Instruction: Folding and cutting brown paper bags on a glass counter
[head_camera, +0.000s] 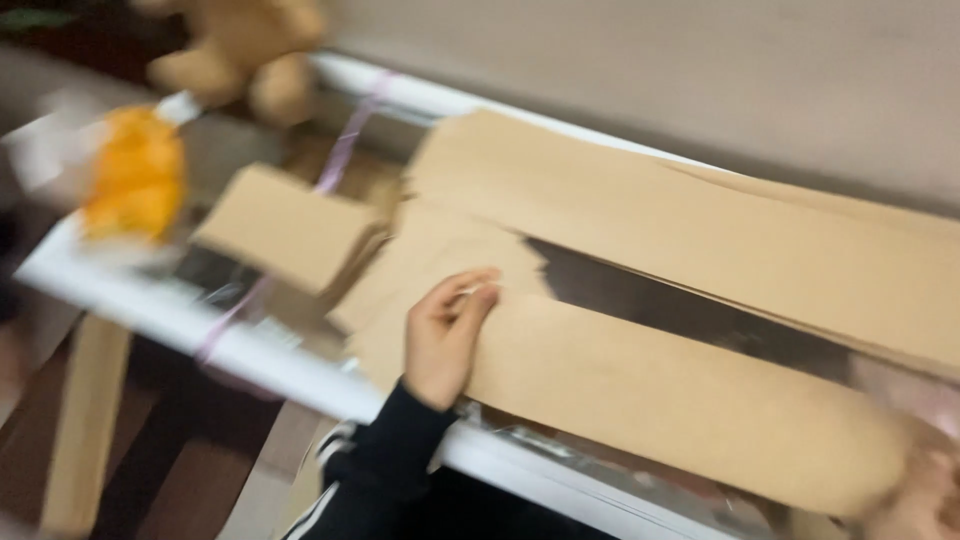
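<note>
Left hand (445, 335) lies flat, fingers together, on the long paper strip (680, 400), which runs rightward toward the blurred right hand (915, 500); its grip unclear.

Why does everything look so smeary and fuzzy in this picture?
The head view is motion-blurred all over: the brown paper strips have soft smeared edges, the orange thing at the top left is just a glowing blob, and the teddy bear is fuzzy. The left hand on the paper is the clearest part; the right hand at the corner is a blur. Light is dim and warm.
</note>
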